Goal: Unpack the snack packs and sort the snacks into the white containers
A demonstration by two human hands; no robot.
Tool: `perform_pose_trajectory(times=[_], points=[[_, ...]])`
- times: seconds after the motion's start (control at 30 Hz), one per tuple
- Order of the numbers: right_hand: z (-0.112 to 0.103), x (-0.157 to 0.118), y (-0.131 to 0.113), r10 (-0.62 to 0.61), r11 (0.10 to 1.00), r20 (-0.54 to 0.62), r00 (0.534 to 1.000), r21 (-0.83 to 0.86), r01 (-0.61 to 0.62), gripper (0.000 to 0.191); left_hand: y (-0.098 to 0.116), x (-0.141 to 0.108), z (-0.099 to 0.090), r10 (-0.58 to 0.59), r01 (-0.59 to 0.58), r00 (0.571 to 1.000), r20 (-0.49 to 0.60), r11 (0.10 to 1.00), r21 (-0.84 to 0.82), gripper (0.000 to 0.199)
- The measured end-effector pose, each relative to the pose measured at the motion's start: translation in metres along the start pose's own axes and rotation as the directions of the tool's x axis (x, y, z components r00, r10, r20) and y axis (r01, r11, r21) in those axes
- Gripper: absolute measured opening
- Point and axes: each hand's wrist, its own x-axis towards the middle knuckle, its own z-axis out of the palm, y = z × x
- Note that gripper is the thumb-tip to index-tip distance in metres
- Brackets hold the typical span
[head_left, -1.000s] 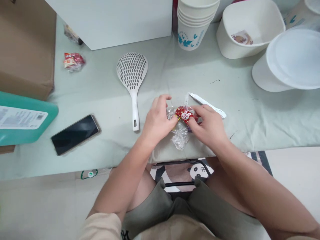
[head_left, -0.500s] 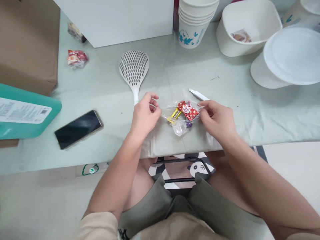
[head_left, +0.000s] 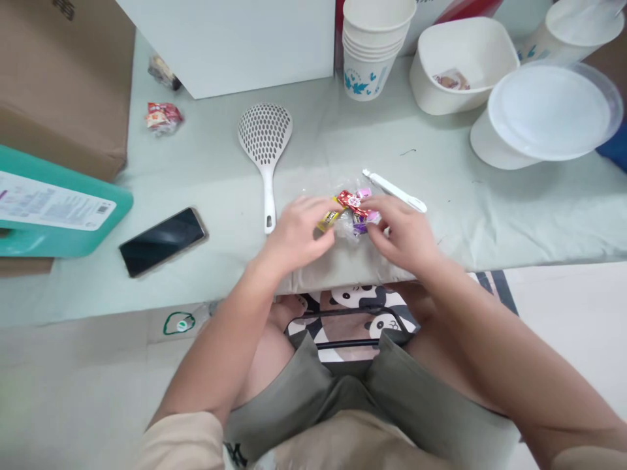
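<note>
Several small wrapped candies lie in a pile on crinkled clear plastic [head_left: 347, 230] near the table's front edge. Among them are a red candy [head_left: 351, 201], a yellow candy [head_left: 328, 220] and a purple one [head_left: 359, 225], with pink bits beside them. My left hand [head_left: 301, 232] is at the pile's left side, fingers stretched over the yellow candy and thumb apart. From the right, my right hand [head_left: 404, 232] reaches the pile, fingertips at the red candy and thumb spread below. A slim white pen-like tool [head_left: 394, 190] lies just behind my right hand.
A white slotted skimmer [head_left: 267, 140] and a phone [head_left: 164, 241] lie to the left, near a green jug [head_left: 63, 209] and a cardboard box [head_left: 63, 91]. Behind stand stacked paper cups [head_left: 369, 72], a white tub [head_left: 441, 98] and a lidded container [head_left: 548, 111]. A red-wrapped packet [head_left: 164, 119] lies back left.
Both hands have moved inward onto the candies, which now lie more spread out with pink pieces showing. My right hand has uncovered more of the white tool. The view has shifted slightly.
</note>
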Motion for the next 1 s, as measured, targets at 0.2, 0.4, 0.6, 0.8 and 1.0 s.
perform_pose_trajectory(times=[0.2, 0.4, 0.6, 0.8, 1.0], points=[[0.01, -0.001, -0.005, 0.041, 0.994, 0.239, 0.97, -0.111, -0.014, 0.045, 0.002, -0.004, 0.014, -0.054, 0.036, 0.991, 0.119, 0.988, 0.149, 0.038], [-0.002, -0.009, 0.006, -0.034, 0.999, 0.173, 0.984, -0.015, 0.037, 0.029, -0.002, -0.01, 0.009, -0.041, 0.033, 0.997, 0.059, 0.991, 0.129, 0.024], [-0.023, -0.016, 0.024, -0.017, 0.998, 0.095, 0.995, -0.051, 0.022, 0.023, -0.016, -0.015, -0.007, -0.027, 0.018, 0.999, 0.038, 0.979, 0.204, 0.019], [-0.033, -0.019, 0.031, 0.033, 0.997, 0.173, 0.984, -0.071, -0.021, 0.03, -0.022, -0.027, -0.02, 0.006, -0.013, 1.0, 0.024, 0.958, 0.285, 0.014], [-0.022, -0.017, 0.024, -0.257, 0.951, 0.162, 0.953, -0.131, 0.279, 0.017, -0.015, -0.028, -0.001, 0.192, -0.208, 0.978, 0.083, 0.934, 0.289, 0.013]])
